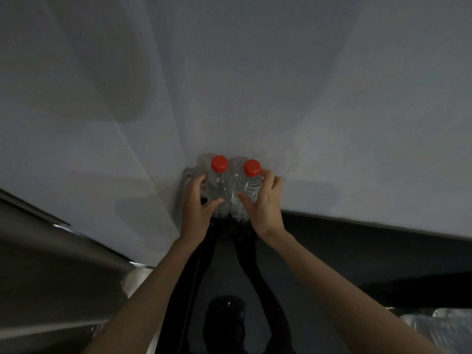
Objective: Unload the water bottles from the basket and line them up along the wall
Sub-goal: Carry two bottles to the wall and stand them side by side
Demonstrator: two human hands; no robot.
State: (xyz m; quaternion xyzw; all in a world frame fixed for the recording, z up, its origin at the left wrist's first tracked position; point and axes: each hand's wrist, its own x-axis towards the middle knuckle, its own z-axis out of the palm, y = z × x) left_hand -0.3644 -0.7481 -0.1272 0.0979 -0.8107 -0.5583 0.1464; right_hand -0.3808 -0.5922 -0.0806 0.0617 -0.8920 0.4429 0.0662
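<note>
Two clear water bottles with red caps stand upright side by side against the white wall (pixel 255 85), on a dark glossy surface (pixel 319 251). My left hand (pixel 198 200) wraps the left bottle (pixel 219 185) from its left side, thumb across the front. My right hand (pixel 265 200) holds the right bottle (pixel 246 190) from its right side, fingers behind it. The two bottles touch each other. The basket is not in view.
A grey-brown panel or door edge (pixel 51 264) runs along the left. At the bottom right corner lies something clear and crinkled like plastic wrap (pixel 439 325). The dark surface reflects my arms and head.
</note>
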